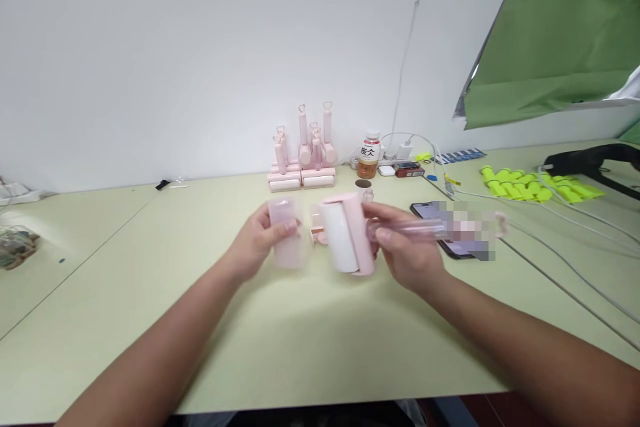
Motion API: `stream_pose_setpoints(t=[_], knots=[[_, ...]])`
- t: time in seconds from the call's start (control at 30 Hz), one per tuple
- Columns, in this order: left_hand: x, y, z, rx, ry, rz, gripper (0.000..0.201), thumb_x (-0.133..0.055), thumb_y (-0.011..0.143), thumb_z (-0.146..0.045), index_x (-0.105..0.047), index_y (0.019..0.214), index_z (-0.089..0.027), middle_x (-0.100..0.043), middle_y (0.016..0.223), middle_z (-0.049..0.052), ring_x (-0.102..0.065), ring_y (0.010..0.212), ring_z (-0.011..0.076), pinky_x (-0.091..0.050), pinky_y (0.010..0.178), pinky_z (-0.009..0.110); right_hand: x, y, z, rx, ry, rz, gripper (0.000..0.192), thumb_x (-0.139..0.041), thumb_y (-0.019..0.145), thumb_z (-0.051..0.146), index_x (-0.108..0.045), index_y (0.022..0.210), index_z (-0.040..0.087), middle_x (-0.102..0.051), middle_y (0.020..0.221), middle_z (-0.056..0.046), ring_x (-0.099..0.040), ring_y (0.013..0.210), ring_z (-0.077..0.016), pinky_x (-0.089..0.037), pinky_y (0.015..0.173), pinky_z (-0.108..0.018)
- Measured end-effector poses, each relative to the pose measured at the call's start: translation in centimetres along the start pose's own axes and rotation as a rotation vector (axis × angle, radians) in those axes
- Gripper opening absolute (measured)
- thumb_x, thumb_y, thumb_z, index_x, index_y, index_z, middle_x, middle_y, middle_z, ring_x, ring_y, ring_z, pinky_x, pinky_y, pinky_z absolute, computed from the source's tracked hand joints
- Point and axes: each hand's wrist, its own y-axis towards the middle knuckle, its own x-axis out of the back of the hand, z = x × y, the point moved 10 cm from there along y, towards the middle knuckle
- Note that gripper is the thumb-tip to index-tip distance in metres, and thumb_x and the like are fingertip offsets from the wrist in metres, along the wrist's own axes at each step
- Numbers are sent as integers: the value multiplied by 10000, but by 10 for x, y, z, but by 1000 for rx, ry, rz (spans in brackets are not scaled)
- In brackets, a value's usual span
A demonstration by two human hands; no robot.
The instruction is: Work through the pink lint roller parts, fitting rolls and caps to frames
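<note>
Both my arms reach out over the pale green worktop [310,347], and my hands meet in the middle, just above it. My left hand [257,240] is curled around a see-through pink plastic cover [287,232], with my thumb lying across its front. My right hand [407,250] is closed on the clear pink handle [420,229] of a pink lint roller with a white paper roll [346,232]. The roller stands up on its end, just to the right of the cover, and the two are a little apart. The handle points to the right.

Between my hands, on the worktop, lies a small pink piece [317,232]; I cannot tell what it is. Just right of my right hand a dark phone [453,230] lies flat, partly blurred. Far off by the wall stands a group of pink lint rollers [305,153]. Right of them is a small bottle with brown drink [369,155], then a white plug with white cables [550,240] running near along the right side. Far right lies a pile of bright yellow plastic pieces [535,185] and a black tool [590,160]. On the far left edge is a clear bag [15,245].

The wall behind is plain white. A green cloth [555,33] hangs at the top right.
</note>
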Motion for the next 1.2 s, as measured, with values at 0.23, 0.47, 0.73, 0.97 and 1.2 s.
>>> stream_pose_setpoints(t=[0.23, 0.47, 0.73, 0.97, 1.2], knots=[[28, 50, 17, 32, 1072, 82, 716, -697, 744, -407, -471, 1410, -276, -566, 1403, 91, -522, 1259, 348, -381, 1025, 473, 35, 14, 0, -36, -118, -220, 390, -653, 784, 435, -659, 1106, 216, -698, 980, -73, -560, 590, -148, -469, 469, -282], [0, 81, 41, 32, 1257, 224, 668, -675, 713, -343, -525, 1360, -268, -627, 1326, 89, -539, 1211, 359, -342, 1018, 502, 26, 10, -13, -47, -184, -141, 360, -682, 783, 416, -683, 1057, 182, -718, 948, -73, -594, 605, -153, -464, 464, -265], [1, 63, 18, -42, 1193, 88, 686, -597, 833, -465, -395, 1448, -237, -424, 1496, 136, -422, 1319, 357, -308, 1071, 521, 18, 10, -15, -32, -139, -100, 326, -726, 801, 405, -691, 1051, 197, -710, 892, -52, -601, 575, -133, -508, 465, -259], [-55, -8, 0, -59, -67, 208, 697, -606, 865, -526, -332, 1407, -184, -595, 1249, 168, -632, 1019, 267, -529, 760, 356, -27, -5, -7, -25, 38, 188, 372, -756, 816, 374, -618, 1131, 232, -708, 980, -63, -710, 773, -188, -619, 704, -360], [-25, -22, 8, -115, -8, 210, 712, -726, 812, -399, -370, 1401, -218, -598, 1219, 124, -610, 1029, 244, -528, 792, 324, -26, 5, -16, -33, -207, 388, 321, -631, 911, 345, -587, 1211, 240, -682, 1095, -83, -685, 853, -176, -579, 805, -381]])
